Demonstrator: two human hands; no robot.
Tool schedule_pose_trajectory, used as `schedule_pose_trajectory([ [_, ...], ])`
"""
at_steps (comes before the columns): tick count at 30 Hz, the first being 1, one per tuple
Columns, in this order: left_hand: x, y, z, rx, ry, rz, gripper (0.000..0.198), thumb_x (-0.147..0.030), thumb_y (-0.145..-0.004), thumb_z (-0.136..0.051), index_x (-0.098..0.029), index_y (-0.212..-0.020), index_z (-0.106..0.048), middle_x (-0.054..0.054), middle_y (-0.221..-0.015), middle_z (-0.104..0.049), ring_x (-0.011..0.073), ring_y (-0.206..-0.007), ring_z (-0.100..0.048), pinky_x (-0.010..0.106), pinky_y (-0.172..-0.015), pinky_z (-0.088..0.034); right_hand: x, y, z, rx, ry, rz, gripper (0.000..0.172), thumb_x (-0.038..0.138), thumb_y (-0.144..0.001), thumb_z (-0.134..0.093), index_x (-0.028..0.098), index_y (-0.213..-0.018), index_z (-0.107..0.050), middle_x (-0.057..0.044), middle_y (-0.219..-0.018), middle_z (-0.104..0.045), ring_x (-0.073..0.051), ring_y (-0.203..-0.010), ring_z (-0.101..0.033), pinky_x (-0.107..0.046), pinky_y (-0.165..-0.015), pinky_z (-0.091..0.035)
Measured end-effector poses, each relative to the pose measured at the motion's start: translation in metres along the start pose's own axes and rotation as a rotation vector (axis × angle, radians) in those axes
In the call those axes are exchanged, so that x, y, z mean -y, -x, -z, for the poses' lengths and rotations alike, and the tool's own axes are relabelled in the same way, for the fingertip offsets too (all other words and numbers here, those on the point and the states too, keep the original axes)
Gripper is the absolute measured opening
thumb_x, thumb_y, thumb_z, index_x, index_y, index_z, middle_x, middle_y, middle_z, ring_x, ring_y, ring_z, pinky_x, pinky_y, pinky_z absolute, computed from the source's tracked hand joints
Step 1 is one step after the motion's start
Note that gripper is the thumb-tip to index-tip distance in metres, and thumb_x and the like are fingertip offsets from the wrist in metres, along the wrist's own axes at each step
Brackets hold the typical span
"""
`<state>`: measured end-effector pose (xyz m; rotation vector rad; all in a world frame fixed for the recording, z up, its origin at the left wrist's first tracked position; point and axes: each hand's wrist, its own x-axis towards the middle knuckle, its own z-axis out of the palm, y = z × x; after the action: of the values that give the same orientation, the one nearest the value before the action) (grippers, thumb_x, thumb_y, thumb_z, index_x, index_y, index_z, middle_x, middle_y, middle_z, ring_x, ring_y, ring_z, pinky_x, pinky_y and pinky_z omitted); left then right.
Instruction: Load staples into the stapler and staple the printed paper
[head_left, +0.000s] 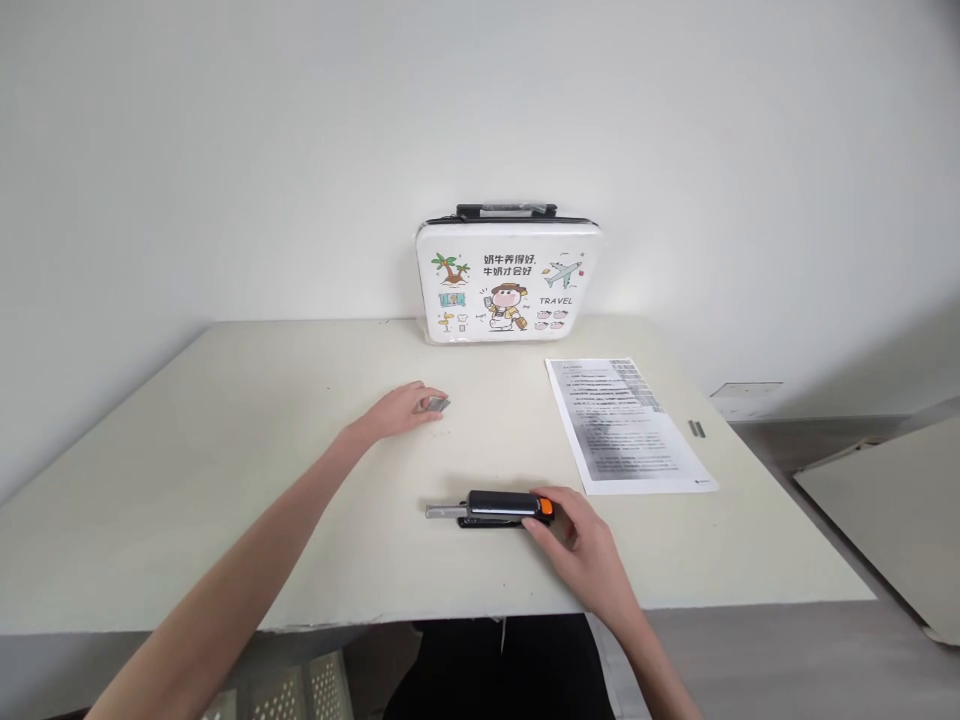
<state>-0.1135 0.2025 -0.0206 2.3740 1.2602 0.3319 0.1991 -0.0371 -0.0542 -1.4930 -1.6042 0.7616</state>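
Observation:
On the table, a black stapler (502, 504) with an orange button lies on its base, its metal staple tray (445, 511) sticking out to the left. My right hand (581, 540) grips the stapler's right end, thumb on the near side and fingers by the button. Farther back and to the left, my left hand (397, 409) is closed on a small grey strip of staples (435, 405) at the table surface. The fingers partly cover this strip.
A white case (510, 285) with cartoon prints leans against the wall behind. Printed paper (630, 430) lies to the right, with small grey staple strips (697, 429) beside it. The table's front edge is close to my body.

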Motion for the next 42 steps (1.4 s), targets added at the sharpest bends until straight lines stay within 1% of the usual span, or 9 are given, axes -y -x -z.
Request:
schedule_pose_trajectory([
  [13,0.012,0.015,-0.023,-0.218,0.213,0.06,0.052,-0.069,-0.086,-0.071,-0.028,-0.117,-0.08,0.004,-0.106,-0.059,0.0174,-0.08,-0.057,0.033,-0.077,-0.05,-0.002,0.001,0.0,0.0,0.015,-0.003,0.036,0.055,-0.099,-0.062,0.028,-0.122,-0.069,-0.008,-0.119,-0.074,-0.025,-0.095,-0.07,-0.036,-0.073,-0.058],
  [20,0.005,0.016,-0.025,-0.279,0.302,0.062,0.051,-0.068,-0.081,-0.077,-0.025,-0.108,-0.081,0.006,-0.118,-0.062,0.019,-0.089,-0.064,0.036,-0.086,-0.054,-0.001,0.001,0.001,-0.013,0.03,0.002,0.037,0.057,-0.099,-0.062,0.028,-0.121,-0.07,-0.008,-0.117,-0.074,-0.025,-0.091,-0.07,-0.036,-0.071,-0.058],
  [25,-0.019,0.036,-0.016,-0.309,0.371,0.082,0.049,-0.066,-0.087,-0.073,-0.025,-0.112,-0.078,0.007,-0.119,-0.071,0.0211,-0.095,-0.069,0.035,-0.087,-0.056,0.0,0.001,0.001,-0.012,0.035,0.009,0.038,0.056,-0.099,-0.061,0.027,-0.122,-0.07,-0.009,-0.117,-0.074,-0.025,-0.091,-0.069,-0.037,-0.073,-0.058],
  [30,-0.051,0.092,-0.011,-0.224,0.479,0.102,0.046,-0.057,-0.097,-0.065,-0.029,-0.133,-0.07,0.005,-0.107,-0.073,0.0181,-0.084,-0.068,0.034,-0.084,-0.056,0.001,0.002,0.002,-0.014,0.036,-0.004,0.038,0.056,-0.099,-0.062,0.028,-0.122,-0.07,-0.008,-0.117,-0.074,-0.025,-0.092,-0.069,-0.036,-0.071,-0.058],
  [32,-0.064,0.116,-0.015,-0.238,0.532,0.086,0.042,-0.056,-0.102,-0.059,-0.027,-0.129,-0.072,0.004,-0.102,-0.069,0.016,-0.078,-0.064,0.032,-0.08,-0.055,0.001,0.002,0.002,-0.012,0.031,-0.011,0.037,0.056,-0.099,-0.062,0.028,-0.121,-0.07,-0.008,-0.118,-0.074,-0.025,-0.093,-0.07,-0.036,-0.072,-0.057],
  [34,-0.078,0.136,-0.023,-0.261,0.609,0.135,0.041,-0.059,-0.102,-0.057,-0.024,-0.114,-0.076,0.002,-0.087,-0.062,0.0148,-0.073,-0.058,0.029,-0.075,-0.051,0.0,0.003,0.003,-0.011,0.026,-0.014,0.037,0.056,-0.099,-0.063,0.028,-0.122,-0.07,-0.009,-0.12,-0.074,-0.025,-0.096,-0.07,-0.037,-0.075,-0.057],
  [38,-0.105,0.157,-0.041,-0.36,1.082,0.385,0.054,-0.07,-0.098,-0.058,-0.018,-0.088,-0.067,-0.003,-0.072,-0.042,0.0108,-0.061,-0.041,0.024,-0.06,-0.042,0.0,0.004,0.004,0.003,0.032,-0.039,0.038,0.056,-0.099,-0.063,0.027,-0.123,-0.07,-0.009,-0.122,-0.073,-0.025,-0.094,-0.069,-0.037,-0.073,-0.057],
  [40,-0.116,0.158,-0.045,-0.431,1.369,0.49,0.056,-0.073,-0.092,-0.065,-0.018,-0.086,-0.063,-0.005,-0.075,-0.035,0.0085,-0.059,-0.031,0.021,-0.053,-0.036,0.001,0.004,0.005,0.005,0.036,-0.047,0.039,0.057,-0.099,-0.063,0.027,-0.123,-0.07,-0.009,-0.122,-0.073,-0.024,-0.092,-0.068,-0.036,-0.07,-0.056],
  [42,-0.123,0.157,-0.045,-0.452,1.519,0.554,0.054,-0.07,-0.087,-0.074,-0.018,-0.089,-0.062,-0.006,-0.076,-0.031,0.0078,-0.058,-0.026,0.019,-0.05,-0.032,0.002,0.005,0.005,-0.002,0.039,-0.044,0.04,0.058,-0.098,-0.063,0.027,-0.123,-0.07,-0.009,-0.121,-0.073,-0.024,-0.091,-0.068,-0.035,-0.068,-0.056],
])
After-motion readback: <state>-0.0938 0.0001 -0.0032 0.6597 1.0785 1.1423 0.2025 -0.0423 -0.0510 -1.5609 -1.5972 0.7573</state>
